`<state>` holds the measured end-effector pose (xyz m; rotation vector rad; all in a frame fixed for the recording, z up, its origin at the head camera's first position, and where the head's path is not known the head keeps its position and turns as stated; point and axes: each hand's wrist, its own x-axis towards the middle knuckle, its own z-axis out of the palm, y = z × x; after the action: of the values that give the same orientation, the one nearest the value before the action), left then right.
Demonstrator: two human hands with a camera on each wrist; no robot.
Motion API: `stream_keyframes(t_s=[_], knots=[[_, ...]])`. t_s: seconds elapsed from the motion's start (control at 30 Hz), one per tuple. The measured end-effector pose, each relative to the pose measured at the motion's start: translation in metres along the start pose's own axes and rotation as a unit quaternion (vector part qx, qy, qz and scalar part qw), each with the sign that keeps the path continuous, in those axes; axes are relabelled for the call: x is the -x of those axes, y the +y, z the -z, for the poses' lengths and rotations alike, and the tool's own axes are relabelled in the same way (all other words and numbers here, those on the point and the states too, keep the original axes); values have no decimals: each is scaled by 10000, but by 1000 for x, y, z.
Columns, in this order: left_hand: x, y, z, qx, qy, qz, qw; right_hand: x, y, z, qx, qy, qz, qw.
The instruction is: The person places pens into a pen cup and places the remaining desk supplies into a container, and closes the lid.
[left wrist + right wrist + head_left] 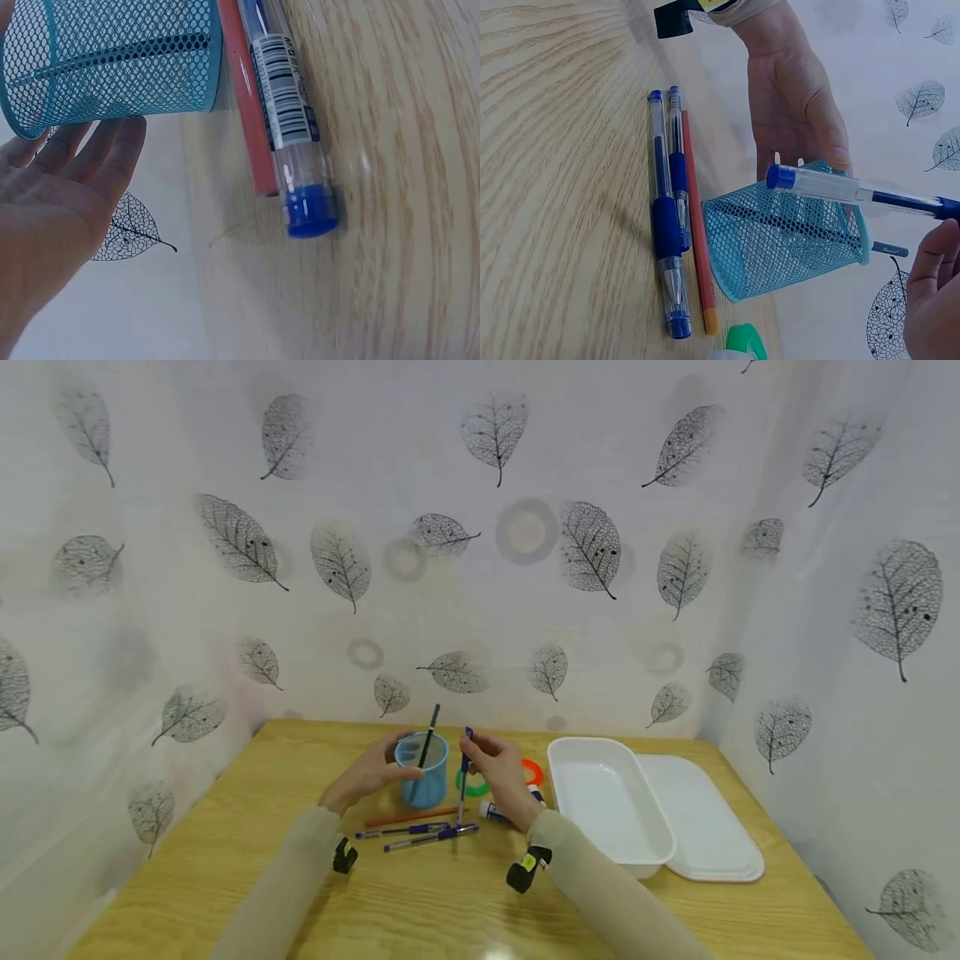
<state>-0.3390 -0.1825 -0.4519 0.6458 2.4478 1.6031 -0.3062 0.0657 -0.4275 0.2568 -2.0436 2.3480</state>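
My left hand (372,770) holds a light blue mesh pen cup (426,792) around its side, with the thumb near the rim. One dark pencil (431,732) leans inside the cup. Between thumb and fingers, my right hand (501,770) pinches a clear gel pen (825,186) with a blue grip, just right of the cup. In the head view the pen hangs upright, its blue end cap downward. Two similar gel pens (408,831) (667,225) and a red-orange pencil (696,225) lie on the table in front of the cup.
Behind my right hand lie a green ring (474,792) and an orange ring (539,771). White-and-blue tubes (491,812) lie beside that wrist. To the right stands a white tub (660,853), its white lid (716,827) lying beside it. A leaf-print curtain (480,610) encloses the table.
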Motion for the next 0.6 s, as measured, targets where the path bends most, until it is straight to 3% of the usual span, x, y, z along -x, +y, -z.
stream_keyframes(t_s=[0.33, 0.6], knots=[[0, 2, 2, -88, 83, 54, 9999, -10, -7, -5, -320, 298, 120, 9990], [1, 2, -1, -93, 55, 11, 9999, -12, -10, -3, -332, 277, 121, 9990]])
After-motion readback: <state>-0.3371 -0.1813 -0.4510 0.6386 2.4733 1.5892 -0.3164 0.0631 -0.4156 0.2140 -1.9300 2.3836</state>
